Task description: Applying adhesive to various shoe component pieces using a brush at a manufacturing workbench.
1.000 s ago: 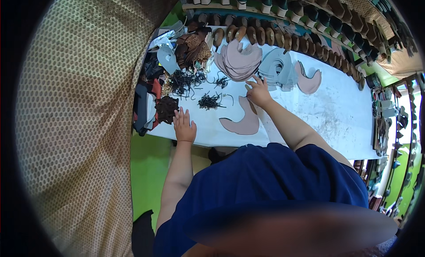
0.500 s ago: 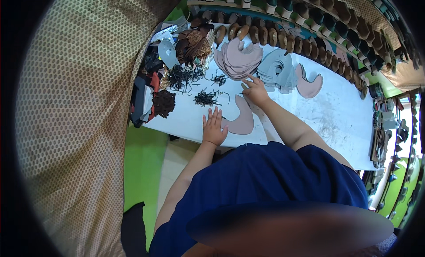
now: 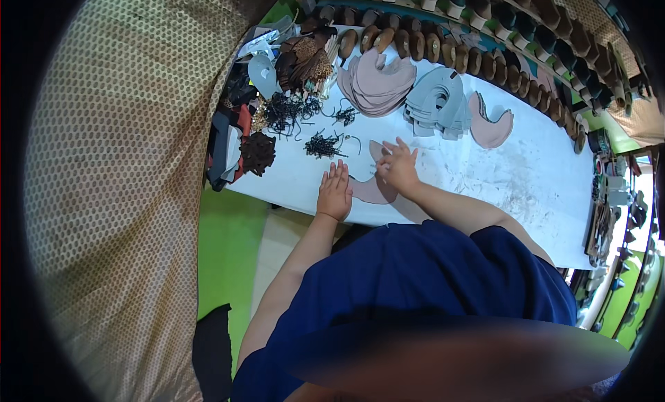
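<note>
A curved, dusty-pink cut piece (image 3: 368, 191) lies on the white table in front of me. My left hand (image 3: 335, 191) rests flat at its left end, fingers stretched out and holding nothing. Over its right arm is my right hand (image 3: 398, 169), fingers apart, covering part of the piece; whether the fingertips touch it I cannot tell. Just beyond my left hand sits a small heap of thin black strips (image 3: 323, 145), with another little bunch (image 3: 344, 116) behind it. Farther back lie a stack of pink curved pieces (image 3: 377, 90) and a stack of grey-blue ones (image 3: 438, 109).
Another pink curved piece (image 3: 492, 128) lies right of the stacks on the white table (image 3: 533, 194). Brown shoe lasts (image 3: 433, 48) line the back edge below a shelf of shoes. Dark scraps (image 3: 258, 154) and patterned pieces (image 3: 305, 64) crowd the left end beside a hanging curtain (image 3: 131, 159).
My right hand has drawn back from the pink stack toward me, over the single curved piece. My left hand has barely moved. The view has shifted slightly.
</note>
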Tool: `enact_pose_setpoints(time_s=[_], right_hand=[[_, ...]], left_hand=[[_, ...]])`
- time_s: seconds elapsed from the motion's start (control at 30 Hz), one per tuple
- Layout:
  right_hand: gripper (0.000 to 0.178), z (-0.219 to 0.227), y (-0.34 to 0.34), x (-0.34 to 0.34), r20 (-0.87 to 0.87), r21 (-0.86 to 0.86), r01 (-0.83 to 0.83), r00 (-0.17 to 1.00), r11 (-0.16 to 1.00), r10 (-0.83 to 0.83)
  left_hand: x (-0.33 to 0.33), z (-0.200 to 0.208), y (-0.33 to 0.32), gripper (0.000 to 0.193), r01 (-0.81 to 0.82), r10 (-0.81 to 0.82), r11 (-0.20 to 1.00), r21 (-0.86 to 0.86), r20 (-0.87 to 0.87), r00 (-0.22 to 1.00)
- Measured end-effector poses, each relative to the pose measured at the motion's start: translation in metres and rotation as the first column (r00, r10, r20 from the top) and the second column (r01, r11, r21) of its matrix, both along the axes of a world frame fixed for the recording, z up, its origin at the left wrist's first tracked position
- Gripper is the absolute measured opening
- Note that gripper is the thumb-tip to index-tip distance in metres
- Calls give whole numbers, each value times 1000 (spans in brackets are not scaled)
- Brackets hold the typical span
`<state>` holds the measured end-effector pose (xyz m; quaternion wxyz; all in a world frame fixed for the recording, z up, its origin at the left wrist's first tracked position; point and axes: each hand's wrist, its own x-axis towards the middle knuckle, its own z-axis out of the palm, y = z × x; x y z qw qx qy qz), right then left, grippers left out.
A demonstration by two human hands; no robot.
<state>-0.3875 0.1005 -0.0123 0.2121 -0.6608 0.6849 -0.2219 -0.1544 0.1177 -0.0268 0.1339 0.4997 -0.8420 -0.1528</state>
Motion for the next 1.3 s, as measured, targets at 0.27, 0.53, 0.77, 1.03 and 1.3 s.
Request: enact_pose_setpoints(time_s=[0.27, 0.53, 0.77, 1.03, 1.3], right_hand=[[10, -5, 16, 32, 50, 59, -134, 990, 989, 132], [11, -6, 17, 45, -3, 86, -130, 991, 988, 130], [15, 0, 16, 48, -48, 130, -127, 990, 983, 135], [18, -4, 11, 41, -13, 133, -83, 996, 988, 85], [10, 7, -4, -10, -19, 29, -269, 963, 963, 270]], left_hand=[[-7, 7, -2, 64, -19, 18, 1000, 18, 19, 1000], [-7, 6, -4, 65, -40, 39, 999, 29, 52, 998], [-4, 7, -1, 56, 32, -33, 999, -39, -32, 999], [-5, 5, -1, 38, 61, -63, 994, -90, -15, 998], [-4, 6, 1, 40, 77, -75, 995, -67, 26, 997]])
